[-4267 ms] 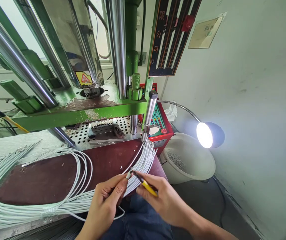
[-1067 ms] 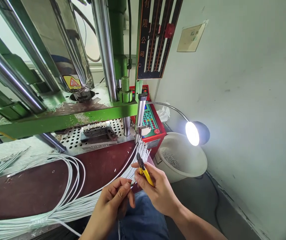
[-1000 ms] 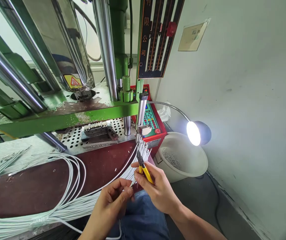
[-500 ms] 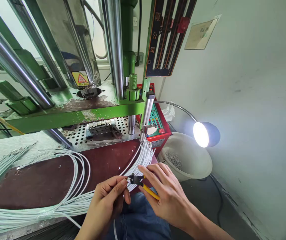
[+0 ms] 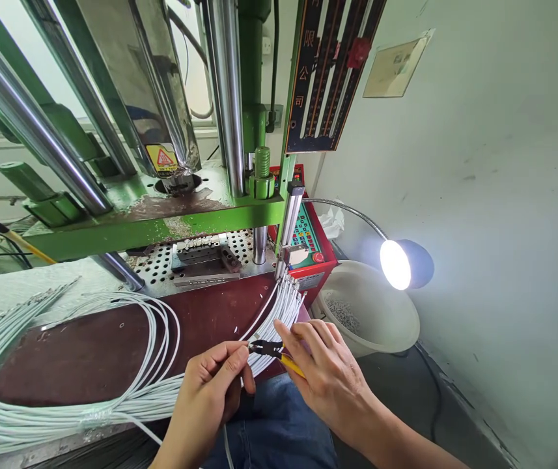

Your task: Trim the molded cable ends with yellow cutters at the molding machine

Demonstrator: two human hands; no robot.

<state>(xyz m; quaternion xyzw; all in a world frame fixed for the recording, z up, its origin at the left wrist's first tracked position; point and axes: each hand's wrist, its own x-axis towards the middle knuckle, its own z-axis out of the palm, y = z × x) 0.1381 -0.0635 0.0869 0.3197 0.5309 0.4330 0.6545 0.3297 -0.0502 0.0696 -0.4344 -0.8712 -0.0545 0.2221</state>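
My left hand (image 5: pixel 217 381) pinches the end of a white cable (image 5: pixel 227 446), whose length hangs down below the hand over my lap. Its tip is mostly covered by the thumb and forefinger. My right hand (image 5: pixel 325 371) is wrapped round yellow-handled cutting pliers (image 5: pixel 266 348). The dark jaws point left and meet the cable end at my left fingertips. Just behind the pliers, a fan of white cables (image 5: pixel 283 306) with metal-looking ends lies on the dark red board (image 5: pixel 210 312).
A taped bundle of white cables (image 5: pixel 64 423) loops across the left side. Behind the board stands a green press (image 5: pixel 161 231) with a red control box (image 5: pixel 325 260). A lit lamp (image 5: pixel 398 264) hangs over a white tub (image 5: pixel 396 326) holding small scraps.
The plier handles have come closer together as my right fingers squeezed, and the jaws have shifted slightly. My left hand keeps its pinch. The view has moved a little.
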